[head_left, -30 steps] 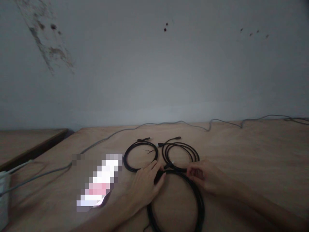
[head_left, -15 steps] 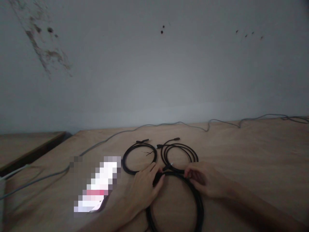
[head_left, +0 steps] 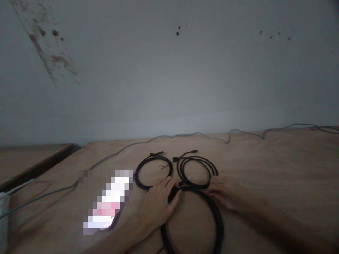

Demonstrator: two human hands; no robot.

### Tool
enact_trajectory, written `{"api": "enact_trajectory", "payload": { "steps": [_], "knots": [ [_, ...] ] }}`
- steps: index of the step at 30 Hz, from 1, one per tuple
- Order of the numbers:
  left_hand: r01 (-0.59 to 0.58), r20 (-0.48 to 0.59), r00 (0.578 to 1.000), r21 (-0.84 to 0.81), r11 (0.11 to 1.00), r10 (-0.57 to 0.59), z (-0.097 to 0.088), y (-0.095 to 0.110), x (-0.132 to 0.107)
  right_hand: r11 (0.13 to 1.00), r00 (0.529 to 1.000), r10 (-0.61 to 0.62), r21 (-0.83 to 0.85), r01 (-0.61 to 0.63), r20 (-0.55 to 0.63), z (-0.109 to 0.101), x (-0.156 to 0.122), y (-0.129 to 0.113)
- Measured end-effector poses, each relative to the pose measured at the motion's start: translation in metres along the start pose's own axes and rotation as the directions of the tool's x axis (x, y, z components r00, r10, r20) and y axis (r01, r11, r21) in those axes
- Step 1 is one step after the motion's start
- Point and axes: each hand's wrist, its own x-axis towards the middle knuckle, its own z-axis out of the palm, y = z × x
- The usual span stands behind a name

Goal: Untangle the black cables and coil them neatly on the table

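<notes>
A large coil of black cable (head_left: 219,225) lies on the table nearest me, its lower edge cut off by the frame. My left hand (head_left: 160,199) grips the coil's upper left, thumb and fingers around a dark part near a connector with a pale tip. At the upper right of the same coil, my right hand (head_left: 225,192) pinches the cable, fingers partly hidden. Just beyond lie two smaller black cable loops: a left coil (head_left: 137,176) with a thin wire tie, and a right cable (head_left: 181,173) wound loosely, its plugs sticking out.
A phone-like bright screen (head_left: 113,197), blurred by pixels, lies left of my left arm. One thin grey cord (head_left: 106,158) runs across the wooden table (head_left: 278,169) along the wall (head_left: 169,77). A dark-edged gap (head_left: 39,165) and a white object (head_left: 4,218) are at far left.
My right hand has turned a little, its fingers now closer together and lower against the large coil. My left hand stays in place on the cable. The view has shifted slightly.
</notes>
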Motion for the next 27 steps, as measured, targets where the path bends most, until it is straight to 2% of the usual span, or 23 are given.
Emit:
{"api": "enact_trajectory", "payload": {
  "steps": [9, 15, 21, 27],
  "knots": [
    [0.007, -0.007, 1.000, 0.003, 1.000, -0.007, 0.002, -0.001, -0.002, 0.991, 0.991, 0.134, -0.011, -0.134, -0.009, -0.001, 0.001, -0.018],
    [-0.016, -0.021, 1.000, -0.014, 1.000, 0.016, 0.003, -0.003, 0.000, 0.969, 0.969, 0.247, 0.029, -0.246, -0.012, -0.001, 0.001, -0.019],
    [-0.025, -0.023, 0.999, -0.004, 1.000, 0.025, 0.002, -0.003, -0.001, 0.988, 0.989, 0.144, 0.062, -0.141, -0.033, -0.006, 0.002, -0.017],
    [-0.025, -0.024, 0.999, -0.002, 1.000, 0.025, 0.004, -0.004, -0.001, 0.994, 0.994, 0.096, 0.057, -0.092, -0.061, -0.005, 0.001, -0.018]
  ]
}}
